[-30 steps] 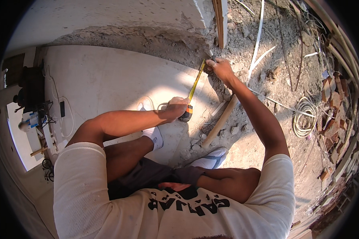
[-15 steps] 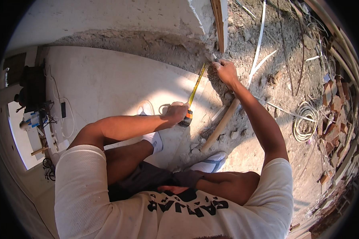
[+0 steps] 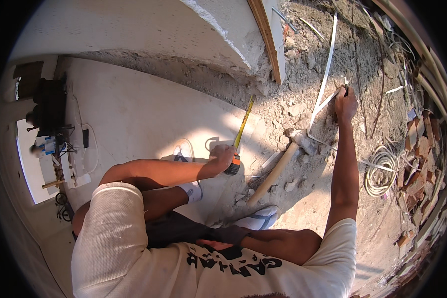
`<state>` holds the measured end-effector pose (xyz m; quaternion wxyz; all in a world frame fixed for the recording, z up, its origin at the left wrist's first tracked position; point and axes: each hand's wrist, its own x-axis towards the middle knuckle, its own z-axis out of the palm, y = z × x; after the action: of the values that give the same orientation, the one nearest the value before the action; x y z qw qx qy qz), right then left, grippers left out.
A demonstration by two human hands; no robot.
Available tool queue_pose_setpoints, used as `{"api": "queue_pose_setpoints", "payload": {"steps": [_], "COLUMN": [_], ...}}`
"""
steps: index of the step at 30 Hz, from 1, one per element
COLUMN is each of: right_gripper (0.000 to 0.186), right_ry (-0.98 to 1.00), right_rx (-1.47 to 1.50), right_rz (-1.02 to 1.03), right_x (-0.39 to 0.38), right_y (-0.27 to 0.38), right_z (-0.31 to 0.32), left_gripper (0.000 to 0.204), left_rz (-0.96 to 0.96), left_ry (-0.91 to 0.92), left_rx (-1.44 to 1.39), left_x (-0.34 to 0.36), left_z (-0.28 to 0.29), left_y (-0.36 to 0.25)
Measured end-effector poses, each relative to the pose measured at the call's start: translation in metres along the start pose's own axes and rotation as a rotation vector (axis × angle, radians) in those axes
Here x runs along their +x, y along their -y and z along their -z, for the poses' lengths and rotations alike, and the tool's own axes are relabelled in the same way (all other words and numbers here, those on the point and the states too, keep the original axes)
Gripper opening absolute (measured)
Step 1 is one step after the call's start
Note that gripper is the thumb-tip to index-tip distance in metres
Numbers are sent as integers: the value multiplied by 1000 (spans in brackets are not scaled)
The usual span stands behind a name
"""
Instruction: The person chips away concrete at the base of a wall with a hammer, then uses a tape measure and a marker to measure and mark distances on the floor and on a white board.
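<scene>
My left hand (image 3: 222, 158) is closed around an orange and black tape measure (image 3: 235, 164). Its yellow blade (image 3: 245, 120) sticks out away from me, the free end over the edge of the pale floor sheet. Farther right, my right hand (image 3: 346, 104) is closed on a small dark pen-like thing (image 3: 346, 90) with a light tip; its exact kind is too small to make out. That hand is at the end of a white strip (image 3: 326, 102) lying on the rubble. Between my hands a hammer with a wooden handle (image 3: 274, 174) rests on the broken ground.
A pale wall (image 3: 149, 30) with a rough broken lower edge rises ahead, beside an upright wooden board (image 3: 267, 39). A coil of pale cable (image 3: 381, 171) lies to the right, near broken bricks (image 3: 417, 171). My feet stand astride the floor sheet's edge (image 3: 233, 198).
My right hand has swung right, away from the tape's end, with the small pen-like thing in it. The hammer's head has come into sight. My left hand still holds the tape measure.
</scene>
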<state>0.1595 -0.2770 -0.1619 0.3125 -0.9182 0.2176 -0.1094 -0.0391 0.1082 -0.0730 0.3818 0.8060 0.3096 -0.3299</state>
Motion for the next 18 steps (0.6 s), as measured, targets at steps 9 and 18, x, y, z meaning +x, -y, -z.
{"api": "queue_pose_setpoints", "payload": {"steps": [9, 18], "right_gripper": [28, 23], "right_ry": [-17, -58], "right_rx": [-30, -15], "right_rz": [6, 72], "right_x": [-2, -4], "right_y": [19, 17], "right_z": [-4, -5], "left_gripper": [38, 32], "left_rz": [-1, 7], "left_ry": [3, -42], "left_rx": [-31, 47], "left_x": [5, -2], "left_z": [-5, -5], "left_y": [12, 1]}}
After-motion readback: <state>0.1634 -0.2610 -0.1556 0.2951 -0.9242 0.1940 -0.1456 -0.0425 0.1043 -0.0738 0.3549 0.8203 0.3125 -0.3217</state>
